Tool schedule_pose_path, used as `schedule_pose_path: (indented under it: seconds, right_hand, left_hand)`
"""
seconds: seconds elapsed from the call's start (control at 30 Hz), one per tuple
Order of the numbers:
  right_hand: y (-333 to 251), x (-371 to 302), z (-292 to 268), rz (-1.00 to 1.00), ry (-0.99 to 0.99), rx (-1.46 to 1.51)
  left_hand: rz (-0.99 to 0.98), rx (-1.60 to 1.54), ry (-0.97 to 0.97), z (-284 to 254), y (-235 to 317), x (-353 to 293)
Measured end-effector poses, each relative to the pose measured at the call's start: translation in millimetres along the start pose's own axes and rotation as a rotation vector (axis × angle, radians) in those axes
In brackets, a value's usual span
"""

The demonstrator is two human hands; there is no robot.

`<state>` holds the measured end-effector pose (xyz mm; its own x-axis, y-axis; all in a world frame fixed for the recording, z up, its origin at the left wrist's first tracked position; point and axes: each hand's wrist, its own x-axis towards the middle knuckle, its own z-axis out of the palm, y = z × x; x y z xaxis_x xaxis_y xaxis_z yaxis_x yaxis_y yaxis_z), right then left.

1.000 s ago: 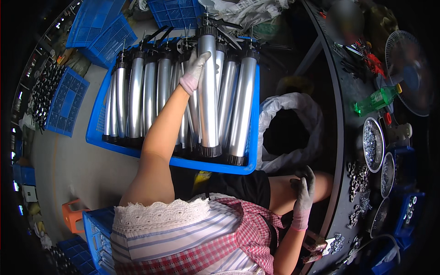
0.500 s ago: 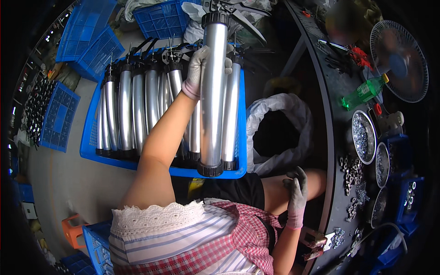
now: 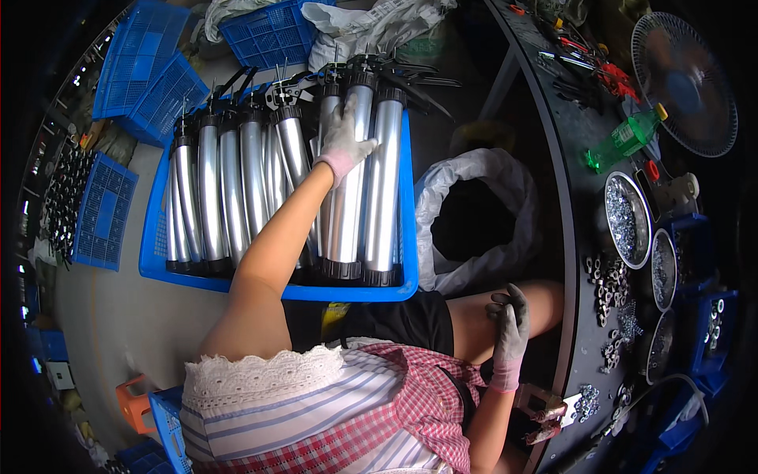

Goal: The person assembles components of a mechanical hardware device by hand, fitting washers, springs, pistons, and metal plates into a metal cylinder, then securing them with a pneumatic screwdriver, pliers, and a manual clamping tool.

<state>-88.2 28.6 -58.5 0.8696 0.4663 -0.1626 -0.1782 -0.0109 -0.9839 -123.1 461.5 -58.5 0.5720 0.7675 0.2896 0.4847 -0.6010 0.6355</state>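
My left hand (image 3: 347, 144), in a pale glove, lies on the silver barrel of a caulking gun (image 3: 345, 217). Its fingers stretch up along the metal and the thumb sticks out to the right, not wrapped round it. This gun rests among several others in a blue crate (image 3: 276, 289), with black caps at both ends and black handles toward the far side. A second caulking gun (image 3: 384, 182) lies close on its right. Over my thigh, my right hand (image 3: 509, 332) is raised, gloved and holding nothing, its fingers loosely bent and apart.
A bin with a white liner (image 3: 436, 189) stands right of the crate. On the dark bench (image 3: 580, 347) are metal bowls (image 3: 628, 221) of small parts, loose fittings, a green bottle (image 3: 628, 141) and a fan (image 3: 685, 87). More blue crates (image 3: 106, 209) stand at left; an orange stool (image 3: 136, 404) is nearer.
The caulking gun that my left hand held up over the crate now lies in it among the others. My left hand has loosened its hold. My right hand has hardly moved.
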Motion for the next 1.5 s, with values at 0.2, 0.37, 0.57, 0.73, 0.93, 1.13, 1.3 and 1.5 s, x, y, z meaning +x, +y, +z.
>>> schedule_pose_path:
  seconds: [0.2,0.37,0.57,0.73,0.93,1.13,1.3,1.5]
  right_hand:
    - [11,1,1,-0.034,-0.011,0.040]
    - [16,-1,7,-0.096,0.019,-0.044]
    - [18,-7,14,-0.180,0.066,-0.161]
    - [14,2,22,-0.218,0.060,-0.240]
    - [19,5,28,-0.273,0.033,-0.409]
    - [11,13,33,-0.300,-0.028,-0.579]
    - [7,10,32,-0.426,-0.023,-0.752]
    - [14,4,24,-0.540,0.018,-0.795]
  left_hand:
    - [0.162,-0.082,0.117,1,-15,3]
    - [0.136,-0.018,-0.020,-5,-6,-46]
    - [-0.090,-0.601,-0.195,-23,5,-138]
    - [-0.311,-0.812,-0.291,-31,15,-143]
    - [-0.740,-1.414,-0.755,-31,7,-144]
    - [-0.703,-1.470,-0.879,-35,-6,-138]
    - [-0.619,-1.137,-0.826,-43,-18,-145]
    - [-0.132,-0.291,-0.244,-32,8,-176]
